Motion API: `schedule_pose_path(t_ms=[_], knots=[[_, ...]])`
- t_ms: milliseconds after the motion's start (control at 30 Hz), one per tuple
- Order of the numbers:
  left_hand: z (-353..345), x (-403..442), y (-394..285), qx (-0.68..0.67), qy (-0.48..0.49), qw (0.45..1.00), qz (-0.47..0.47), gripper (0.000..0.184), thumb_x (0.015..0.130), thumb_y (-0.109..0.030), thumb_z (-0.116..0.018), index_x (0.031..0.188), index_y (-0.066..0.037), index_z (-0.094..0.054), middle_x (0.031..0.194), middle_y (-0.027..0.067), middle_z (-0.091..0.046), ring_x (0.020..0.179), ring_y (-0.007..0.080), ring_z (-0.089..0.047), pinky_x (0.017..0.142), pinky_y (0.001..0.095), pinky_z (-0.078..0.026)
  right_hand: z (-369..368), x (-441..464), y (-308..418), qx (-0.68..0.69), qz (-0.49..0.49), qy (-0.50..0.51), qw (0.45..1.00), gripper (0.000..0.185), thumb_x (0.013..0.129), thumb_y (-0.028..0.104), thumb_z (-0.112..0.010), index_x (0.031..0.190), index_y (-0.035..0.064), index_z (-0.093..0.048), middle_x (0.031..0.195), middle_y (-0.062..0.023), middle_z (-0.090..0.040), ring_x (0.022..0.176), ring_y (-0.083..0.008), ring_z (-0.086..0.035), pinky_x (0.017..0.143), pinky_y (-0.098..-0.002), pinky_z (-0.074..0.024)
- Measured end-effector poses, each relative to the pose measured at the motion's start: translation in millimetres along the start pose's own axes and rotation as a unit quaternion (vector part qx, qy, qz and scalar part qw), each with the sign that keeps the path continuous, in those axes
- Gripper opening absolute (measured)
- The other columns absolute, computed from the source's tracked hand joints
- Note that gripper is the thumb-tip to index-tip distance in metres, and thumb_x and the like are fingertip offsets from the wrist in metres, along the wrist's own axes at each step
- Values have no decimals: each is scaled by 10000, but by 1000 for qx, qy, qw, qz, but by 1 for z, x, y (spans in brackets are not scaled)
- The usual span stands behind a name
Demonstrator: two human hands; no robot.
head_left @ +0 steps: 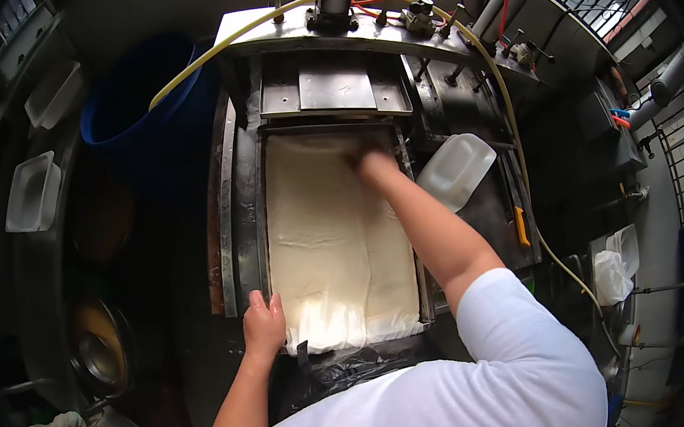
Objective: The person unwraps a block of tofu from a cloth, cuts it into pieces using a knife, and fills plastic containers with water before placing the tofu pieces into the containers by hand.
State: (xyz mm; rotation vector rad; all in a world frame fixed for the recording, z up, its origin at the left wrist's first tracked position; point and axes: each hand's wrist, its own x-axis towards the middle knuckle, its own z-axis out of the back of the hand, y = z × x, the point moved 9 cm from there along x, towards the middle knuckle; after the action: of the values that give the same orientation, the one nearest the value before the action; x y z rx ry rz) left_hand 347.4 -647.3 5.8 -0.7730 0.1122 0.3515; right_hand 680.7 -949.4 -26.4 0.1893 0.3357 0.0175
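Note:
A long metal tray [261,223] lies in front of me, lined with a pale, wet-looking cloth [318,225] that is wrinkled and bunched at the near edge. What lies under the cloth is hidden. My left hand [263,324] is closed at the tray's near left corner, against the rim; whatever its fingers hold is hidden. Stretched to the far right part of the cloth, my right hand [372,165] is smeared by motion, and its fingers cannot be made out.
A metal press frame [289,42] with a plate [336,88] stands beyond the tray. To the right lie a white plastic jug [457,171] and a yellow-handled tool [521,227]. A blue barrel [108,126] stands back left; a yellow hose [506,102] runs along the right.

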Motion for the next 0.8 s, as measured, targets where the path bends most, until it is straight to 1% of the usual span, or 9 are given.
schedule_pose_path(t_ms=[100,167,267,333,400,500,633,733,800], knots=[[-1,0,3,-8,6,1000,2,325,1031,-271,-605,1036,25,-472,805,355,-653,812,584,-640,702,644,-487,16,27,41,-41,120,-128,984,552,1013,535,-574,1242,61,-741,1245,-224,-726,1170,-402,-691,1006,-459,-553],[-2,2,4,-13,6,1000,2,324,1033,-273,-602,1039,24,-472,812,354,-656,816,582,-643,709,644,-489,-24,65,45,-58,136,45,988,522,1012,517,-580,1250,82,-743,1265,-194,-731,1151,-374,-703,1002,-452,-549],[-6,-1,6,2,14,1000,12,321,1038,-280,-593,1045,19,-474,832,355,-663,831,579,-646,728,644,-493,24,41,1,614,76,-83,781,323,996,312,-658,1172,44,-702,982,-180,-726,900,-227,-680,813,-409,-536],[-5,-1,6,16,10,1000,15,319,1044,-284,-583,1046,17,-476,845,356,-666,844,577,-647,745,644,-494,33,-8,-3,597,149,-160,772,280,989,295,-686,1063,26,-690,846,-164,-694,775,-206,-650,710,-411,-511],[-6,-2,7,22,11,1000,18,321,1043,-283,-584,1046,18,-474,842,354,-664,844,576,-646,745,643,-493,16,-78,-15,330,148,-172,917,337,987,352,-705,982,15,-693,788,-162,-683,696,-239,-623,660,-437,-502],[-4,1,4,22,-1,1000,-3,307,1022,-262,-625,1083,9,-495,880,314,-672,857,544,-650,763,606,-509,-40,-196,-14,178,69,125,974,555,1007,516,-633,867,-9,-745,864,-275,-708,840,-431,-701,786,-493,-542],[37,-34,-72,179,-256,919,-241,284,976,-194,-693,1184,-23,-601,1053,201,-659,908,393,-649,787,458,-530,-91,-308,18,168,155,329,916,525,1024,514,-612,1126,14,-731,930,-219,-707,870,-357,-672,846,-461,-541],[14,-43,-87,41,-94,964,-244,321,958,-255,-736,1145,-14,-634,950,160,-664,844,386,-644,753,456,-529,-84,-329,50,315,223,296,873,485,1023,401,-664,1341,36,-630,1117,-178,-641,935,-282,-630,871,-424,-538],[-22,-45,-80,-107,110,986,-63,340,1020,-353,-701,1018,-17,-646,836,114,-681,717,257,-652,681,373,-525,-71,-338,63,414,292,242,828,523,1017,346,-684,1428,45,-568,1253,-177,-596,999,-273,-616,899,-418,-535]])
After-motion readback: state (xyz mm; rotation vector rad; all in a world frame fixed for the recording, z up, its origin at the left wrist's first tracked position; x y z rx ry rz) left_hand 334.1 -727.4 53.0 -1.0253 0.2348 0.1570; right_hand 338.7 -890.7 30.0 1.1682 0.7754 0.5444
